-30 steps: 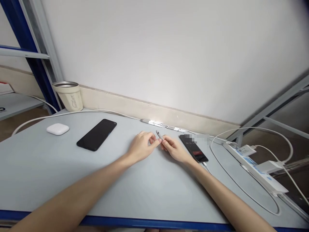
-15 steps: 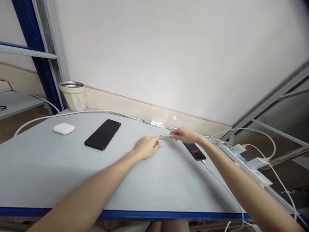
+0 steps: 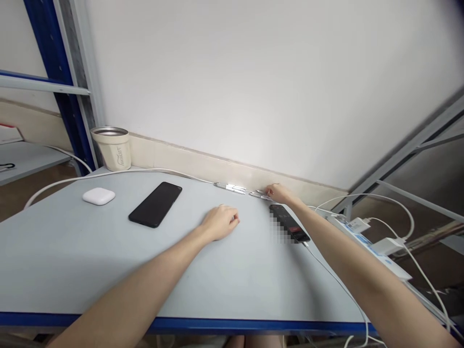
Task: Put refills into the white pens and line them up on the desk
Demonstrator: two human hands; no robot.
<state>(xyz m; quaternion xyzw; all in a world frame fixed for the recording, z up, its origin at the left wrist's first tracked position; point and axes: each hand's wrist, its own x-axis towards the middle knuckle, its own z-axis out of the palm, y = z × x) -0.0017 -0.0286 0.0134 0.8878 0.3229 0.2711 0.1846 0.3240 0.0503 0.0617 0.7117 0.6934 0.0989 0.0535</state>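
My right hand is at the back edge of the table, its fingers closed on the near end of a silver pen. Another slim silver pen lies right beside that one. To their left, more silver pens lie side by side along the wall. My left hand rests on the tabletop with curled fingers, and nothing shows in it. A black phone with a lit screen and a plugged-in white cable lies just below my right forearm.
A second black phone, a white earbud case and a cream cup are on the left side of the table. A power strip with white chargers and loose cables runs along the right edge.
My right hand has carried the pen away from my left hand, back and to the right, down to the pens by the wall. My left hand has stayed almost still.
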